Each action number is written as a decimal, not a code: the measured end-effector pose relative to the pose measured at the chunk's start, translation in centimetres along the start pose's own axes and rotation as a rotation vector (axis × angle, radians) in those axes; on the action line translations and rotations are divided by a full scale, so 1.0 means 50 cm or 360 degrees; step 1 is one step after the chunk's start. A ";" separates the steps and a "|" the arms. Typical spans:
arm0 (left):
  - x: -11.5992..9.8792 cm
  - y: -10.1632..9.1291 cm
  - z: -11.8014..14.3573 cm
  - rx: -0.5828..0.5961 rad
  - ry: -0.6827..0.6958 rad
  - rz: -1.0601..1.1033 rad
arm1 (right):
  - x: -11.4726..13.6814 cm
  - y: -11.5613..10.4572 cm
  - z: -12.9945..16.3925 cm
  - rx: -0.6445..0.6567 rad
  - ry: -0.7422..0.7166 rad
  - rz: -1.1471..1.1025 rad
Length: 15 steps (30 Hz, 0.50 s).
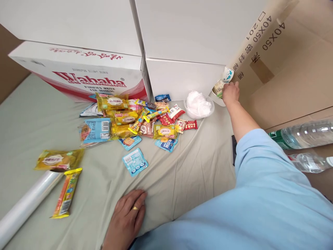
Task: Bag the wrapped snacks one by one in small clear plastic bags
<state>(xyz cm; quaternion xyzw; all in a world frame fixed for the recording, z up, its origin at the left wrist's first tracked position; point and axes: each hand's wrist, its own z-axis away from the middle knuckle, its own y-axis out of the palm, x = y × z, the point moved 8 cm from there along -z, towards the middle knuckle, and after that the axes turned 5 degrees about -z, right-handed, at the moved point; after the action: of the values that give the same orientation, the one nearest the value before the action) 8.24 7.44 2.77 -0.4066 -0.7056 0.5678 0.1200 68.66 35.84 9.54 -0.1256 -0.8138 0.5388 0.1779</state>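
My left hand [127, 218], with a ring on one finger, rests palm down on the green cloth [187, 187] and holds nothing. At the far right, my right hand [231, 93] reaches to a white tub [220, 101] between the white box and the cardboard. Its fingers are bent at the tub's rim; their tips are hidden, so what they grip cannot be made out. A pale packet with green print [218, 89] shows in the tub, beside a white piece with a blue pattern [228, 74]. Left of this stands a clear bowl [192, 115] of crumpled white material [198, 103].
Several wrapped snacks [124, 117] are heaped before the Wahaha box [88, 81] and white box [186, 78]. A light-blue packet [135, 161] lies nearer. At left are a plastic film roll [31, 205], yellow bread pack [58, 159] and snack bar [67, 194]. Bottles [309, 133] lie right.
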 end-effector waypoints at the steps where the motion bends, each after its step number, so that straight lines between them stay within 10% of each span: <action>1: -0.001 -0.001 0.000 -0.0002 0.0000 0.0000 | 0.001 0.003 -0.001 0.0003 -0.0005 -0.0013; 7: -0.004 -0.008 -0.002 -0.0049 0.0029 -0.0018 | 0.000 -0.013 0.013 -0.0068 -0.0026 -0.0092; 12: -0.004 -0.007 -0.004 -0.0063 0.0029 -0.0001 | -0.075 -0.098 0.059 -0.0570 0.0195 -0.0206; 15: -0.002 -0.006 -0.005 -0.0063 0.0013 0.0014 | -0.092 -0.075 0.084 -0.0408 0.0107 -0.0190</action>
<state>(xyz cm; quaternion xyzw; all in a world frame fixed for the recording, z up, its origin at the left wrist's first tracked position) 8.30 7.54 3.15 -0.4142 -0.7144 0.5527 0.1123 71.00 29.08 10.81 -0.1165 -0.8756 0.4145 0.2191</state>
